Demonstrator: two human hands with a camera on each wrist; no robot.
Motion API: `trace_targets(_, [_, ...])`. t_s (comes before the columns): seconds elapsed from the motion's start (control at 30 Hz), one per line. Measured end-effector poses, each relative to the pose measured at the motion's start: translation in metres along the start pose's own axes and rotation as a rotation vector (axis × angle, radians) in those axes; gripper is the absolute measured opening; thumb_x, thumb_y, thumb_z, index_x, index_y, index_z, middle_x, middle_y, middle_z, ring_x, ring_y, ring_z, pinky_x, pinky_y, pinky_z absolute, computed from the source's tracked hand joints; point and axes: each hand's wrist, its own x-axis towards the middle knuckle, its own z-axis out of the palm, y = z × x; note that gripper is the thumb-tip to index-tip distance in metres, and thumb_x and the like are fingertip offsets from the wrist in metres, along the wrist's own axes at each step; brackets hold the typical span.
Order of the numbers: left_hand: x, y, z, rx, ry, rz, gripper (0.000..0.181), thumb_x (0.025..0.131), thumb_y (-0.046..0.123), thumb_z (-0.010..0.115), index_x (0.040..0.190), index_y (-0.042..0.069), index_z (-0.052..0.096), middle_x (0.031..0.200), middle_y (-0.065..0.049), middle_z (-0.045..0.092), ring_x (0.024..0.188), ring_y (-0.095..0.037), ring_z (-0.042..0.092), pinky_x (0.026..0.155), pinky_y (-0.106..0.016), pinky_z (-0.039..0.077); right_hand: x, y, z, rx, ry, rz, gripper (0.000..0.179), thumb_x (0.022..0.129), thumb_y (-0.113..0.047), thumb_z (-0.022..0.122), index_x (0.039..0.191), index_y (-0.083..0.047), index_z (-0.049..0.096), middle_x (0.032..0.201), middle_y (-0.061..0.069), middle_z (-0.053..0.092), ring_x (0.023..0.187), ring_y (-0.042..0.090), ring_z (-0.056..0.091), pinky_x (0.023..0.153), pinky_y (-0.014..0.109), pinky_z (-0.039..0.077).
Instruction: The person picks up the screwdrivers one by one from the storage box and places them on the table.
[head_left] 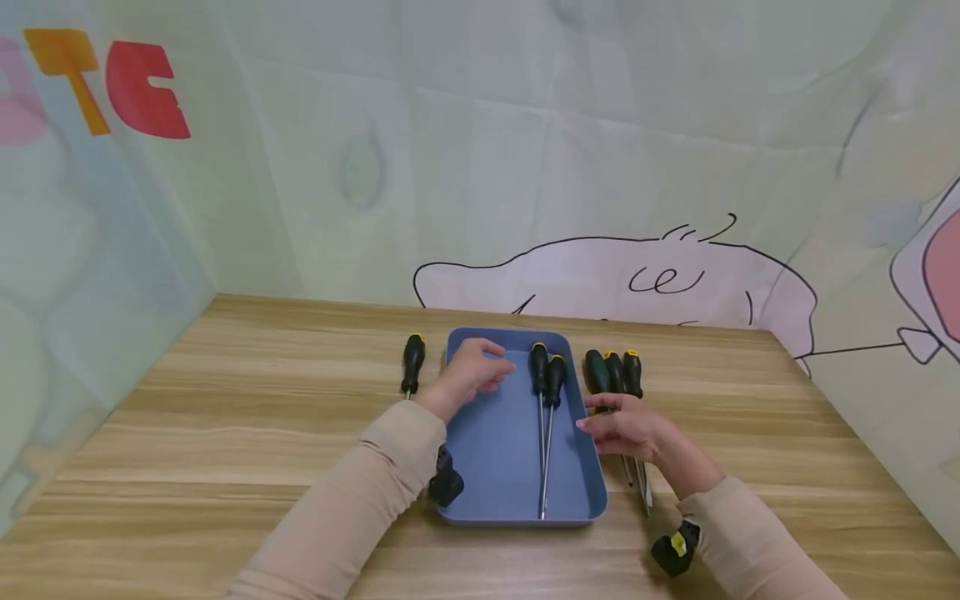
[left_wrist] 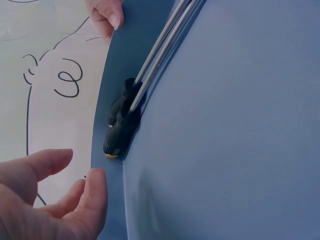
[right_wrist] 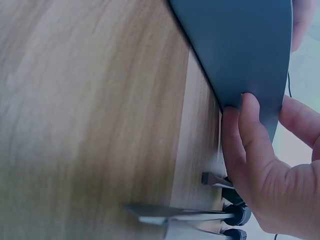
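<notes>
Currently, the tray (head_left: 491,467) is located on the table (head_left: 225,433) between both hands, its long axis running near to far. Its right wall (right_wrist: 245,50) is pinched by the right hand (head_left: 626,427), with fingers set against the outer face and thumb at the rim; the right hand is thus the nearer to the tray. Over the far left part, the left hand (head_left: 474,373) is held with thumb and fingertips apart, nothing being grasped. From these fingertips, two screwdrivers (head_left: 554,383) are found to the right, laid lengthwise inside the tray, handles at the far end. Outside, three screwdrivers (head_left: 615,375) are partly hidden by the right hand; a single screwdriver (head_left: 413,364) is placed left of the tray.
</notes>
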Motion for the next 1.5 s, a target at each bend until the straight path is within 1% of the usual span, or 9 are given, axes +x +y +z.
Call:
trace_targets(0.23, [0.001,-0.003,0.007,-0.025,-0.027,0.011,0.04,0.083,0.004,0.063,0.12,-0.007,0.053,0.095,-0.016,0.063,0.087,-0.028,0.062,0.073,-0.034,0.053,0.0,0.001,0.0,0.004,-0.005,-0.003,0.06,0.087,0.0,0.058,0.137,0.01,0.026,0.088,0.008,0.054,0.073,0.014,0.056,0.067,0.03,0.052])
trace_targets(0.37, [0.002,-0.005,0.01,-0.03,-0.029,0.002,0.039,0.083,0.003,0.063,0.12,-0.007,0.054,0.097,-0.017,0.062,0.088,-0.029,0.061,0.073,-0.033,0.053,0.001,0.001,-0.001,0.005,-0.009,-0.006,0.059,0.087,0.0,0.058,0.137,0.01,0.027,0.086,0.007,0.055,0.072,0.014,0.056,0.067,0.029,0.052])
trace_targets(0.5, [0.003,-0.006,0.014,-0.044,-0.022,-0.008,0.038,0.082,0.001,0.064,0.118,-0.007,0.054,0.098,-0.018,0.061,0.085,-0.027,0.061,0.073,-0.033,0.053,0.001,0.001,-0.001,0.008,-0.01,-0.009,0.059,0.087,0.0,0.058,0.137,0.01,0.027,0.085,0.006,0.055,0.071,0.013,0.056,0.066,0.029,0.052])
trace_targets(0.7, [0.005,-0.007,0.021,-0.061,-0.023,-0.001,0.041,0.081,0.0,0.065,0.118,-0.008,0.052,0.099,-0.019,0.059,0.084,-0.028,0.061,0.067,-0.031,0.053,0.001,0.001,-0.003,0.009,-0.004,-0.01,0.059,0.087,0.0,0.058,0.137,0.01,0.028,0.085,0.006,0.056,0.071,0.013,0.057,0.066,0.029,0.052])
trace_targets(0.93, [0.005,-0.01,0.03,-0.07,-0.045,-0.009,0.042,0.081,0.001,0.066,0.119,-0.007,0.051,0.088,-0.013,0.059,0.077,-0.023,0.059,0.065,-0.03,0.053,0.0,0.001,-0.002,0.021,0.001,0.002,0.058,0.087,0.0,0.058,0.136,0.01,0.028,0.088,0.008,0.057,0.071,0.013,0.057,0.066,0.029,0.052])
trace_targets(1.03, [0.006,-0.011,0.033,-0.071,-0.043,-0.014,0.042,0.081,0.001,0.067,0.119,-0.007,0.051,0.087,-0.012,0.058,0.075,-0.022,0.058,0.066,-0.03,0.053,0.001,0.002,-0.002,0.024,0.006,0.005,0.058,0.087,0.001,0.058,0.136,0.01,0.029,0.087,0.007,0.057,0.071,0.013,0.058,0.066,0.028,0.052])
trace_targets(1.27, [0.007,-0.011,0.037,-0.071,-0.026,0.004,0.042,0.08,0.0,0.067,0.118,-0.008,0.05,0.112,-0.021,0.053,0.076,-0.024,0.055,0.073,-0.037,0.053,-0.001,0.001,0.0,0.025,-0.011,0.001,0.059,0.087,0.0,0.058,0.137,0.01,0.027,0.086,0.007,0.058,0.071,0.013,0.058,0.067,0.029,0.053])
trace_targets(1.4, [0.008,-0.011,0.04,-0.08,-0.023,0.011,0.044,0.079,-0.001,0.068,0.118,-0.008,0.049,0.119,-0.024,0.05,0.075,-0.024,0.054,0.074,-0.039,0.053,-0.001,0.001,0.001,0.021,-0.011,-0.002,0.059,0.087,-0.001,0.058,0.137,0.009,0.027,0.087,0.007,0.058,0.072,0.013,0.058,0.068,0.029,0.053])
trace_targets(1.5, [0.009,-0.012,0.042,-0.082,-0.018,0.02,0.044,0.079,0.0,0.068,0.118,-0.009,0.049,0.123,-0.025,0.048,0.077,-0.026,0.056,0.073,-0.039,0.053,-0.002,0.001,-0.001,0.027,-0.026,-0.009,0.062,0.085,-0.003,0.063,0.136,0.009,0.029,0.087,0.007,0.058,0.073,0.013,0.059,0.069,0.03,0.053])
